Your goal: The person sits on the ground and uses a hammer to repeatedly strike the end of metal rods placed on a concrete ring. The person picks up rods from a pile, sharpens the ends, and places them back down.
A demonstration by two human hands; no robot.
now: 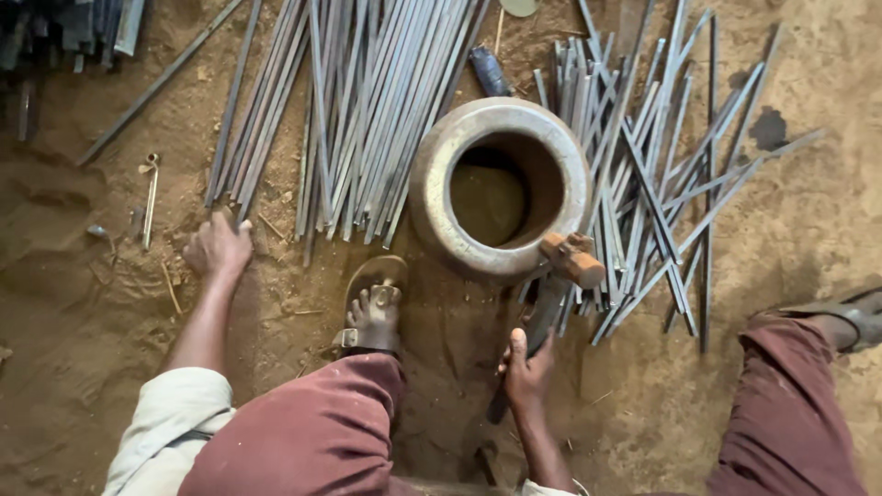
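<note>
Sandy dirt floor, strewn with thin grey metal rods (367, 110). Your right hand (526, 367) is clenched on a hammer handle (537, 326), its wooden head (574, 260) against the round metal pot's rim (441, 156). Your left hand (218, 250) reaches to rod ends, fingers curled; grip unclear

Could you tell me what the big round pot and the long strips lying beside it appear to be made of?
The pot looks like metal, perhaps brass or aluminium: dull grey-tan, smooth thick rim, dusty rather than polished. The strips look like steel or iron: flat, thin, blue-grey with a faint sheen. Neither can be confirmed by sight alone.
</note>
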